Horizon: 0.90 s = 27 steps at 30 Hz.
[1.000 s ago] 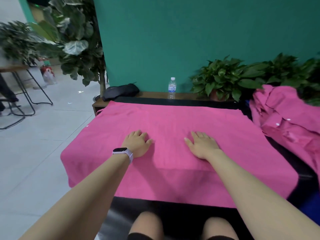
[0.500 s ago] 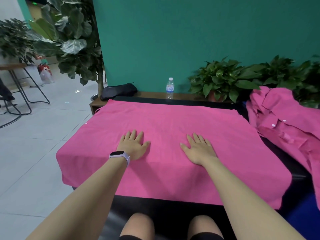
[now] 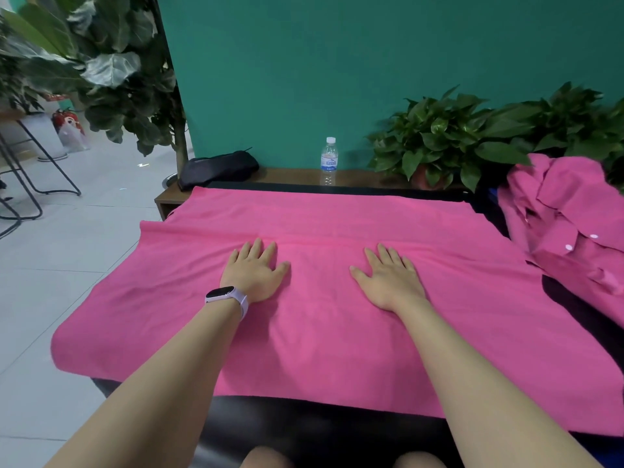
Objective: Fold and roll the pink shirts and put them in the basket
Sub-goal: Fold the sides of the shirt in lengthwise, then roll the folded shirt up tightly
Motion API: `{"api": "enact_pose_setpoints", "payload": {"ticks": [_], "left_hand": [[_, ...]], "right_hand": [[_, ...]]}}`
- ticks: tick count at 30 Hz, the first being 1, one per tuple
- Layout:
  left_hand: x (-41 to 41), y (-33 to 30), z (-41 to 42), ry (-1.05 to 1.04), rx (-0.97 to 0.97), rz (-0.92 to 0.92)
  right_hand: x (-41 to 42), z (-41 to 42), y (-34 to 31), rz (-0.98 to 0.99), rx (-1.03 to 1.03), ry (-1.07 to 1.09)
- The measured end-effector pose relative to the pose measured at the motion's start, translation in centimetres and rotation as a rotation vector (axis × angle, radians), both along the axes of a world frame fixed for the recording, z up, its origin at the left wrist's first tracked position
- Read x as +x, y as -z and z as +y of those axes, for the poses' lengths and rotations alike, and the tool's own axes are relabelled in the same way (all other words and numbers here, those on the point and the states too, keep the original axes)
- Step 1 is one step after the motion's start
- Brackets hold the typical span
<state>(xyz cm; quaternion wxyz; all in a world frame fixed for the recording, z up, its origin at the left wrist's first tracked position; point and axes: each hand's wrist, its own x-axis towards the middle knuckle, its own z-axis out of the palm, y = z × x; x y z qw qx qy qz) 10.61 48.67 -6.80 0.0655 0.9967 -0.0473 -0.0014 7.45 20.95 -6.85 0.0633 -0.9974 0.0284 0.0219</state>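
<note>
Pressing flat on the pink cloth (image 3: pixel 337 319), both hands lie palm down, side by side, near its middle. We note the left hand (image 3: pixel 255 273) with fingers straight and slightly spread, thumb out toward the right; a watch (image 3: pixel 227 296) with a pale strap sits on that wrist. The right hand (image 3: pixel 388 282) mirrors it, fingers straight, thumb pointing left. Neither grip closes on anything: both are wide and flat, resting on the fabric.

The cloth is spread across a black desk (image 3: pixel 304 430) and overhangs its left edge. A shallow ridge runs across the cloth just beyond the fingertips. We cannot tell from this view whether the spread piece is a shirt; no buttons or collar show on it.

Pink shirts (image 3: pixel 567 228) lie in a crumpled heap at the right, apart from the hands, with white buttons visible on one placket.

Behind the desk a wooden shelf (image 3: pixel 290 175) runs along a green wall (image 3: pixel 337 62). On it stand a water bottle (image 3: pixel 329 160), upright, and a black bag (image 3: pixel 216 167) to its left. Leafy plants (image 3: pixel 472 133) sit at the right end of the shelf, just behind the heap. A larger plant (image 3: pixel 111 62) stands at the left, and stool legs (image 3: pixel 37 170) show on the tiled floor (image 3: pixel 50 265). The person's knees appear at the bottom edge.
</note>
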Motion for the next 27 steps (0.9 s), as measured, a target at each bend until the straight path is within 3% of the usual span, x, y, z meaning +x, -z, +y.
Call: {"api": "enact_pose_setpoints", "payload": {"ticks": [27], "left_hand": [[13.0, 0.9, -0.5, 0.042, 0.021, -0.008]], "right_hand": [[11.1, -0.5, 0.3, -0.035, 0.002, 0.044]]}}
